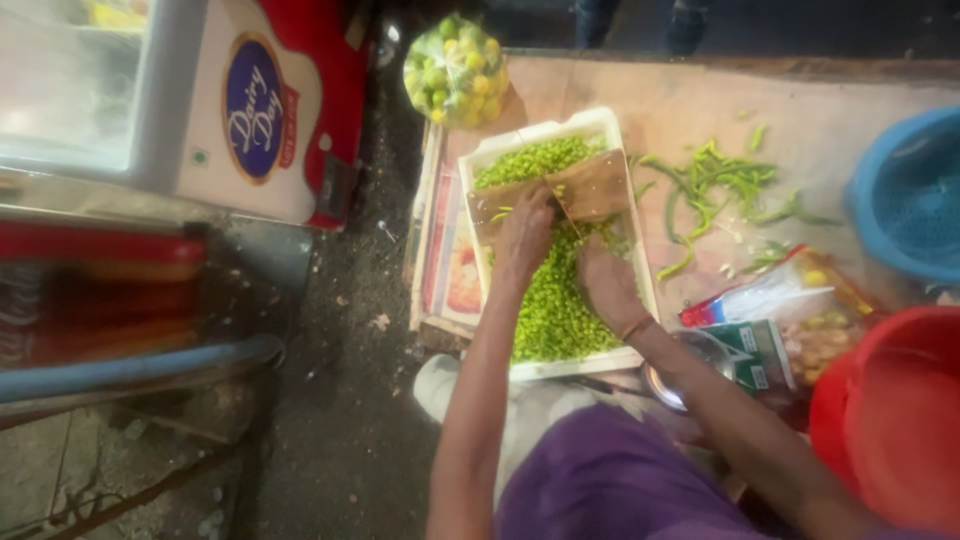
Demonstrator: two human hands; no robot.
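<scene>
A white tray (610,125) holds a heap of chopped green chillies (555,310), and a wooden board (600,185) lies across it. My left hand (523,240) rests at the board's near edge, fingers curled down on a few green chillies (500,213). Just right of it, my right hand (607,282) hovers over the heap and grips what looks like a thin knife (566,212), its blade reaching towards the board. The view is blurred, so the grip is hard to read.
Whole green chillies (712,182) lie scattered on the surface right of the tray. A bag of yellow-green limes (455,70) sits behind it. A blue basket (910,195), a red bucket (890,410), plastic packets (800,315) and a steel bowl (675,375) crowd the right. A freezer chest (250,110) stands left.
</scene>
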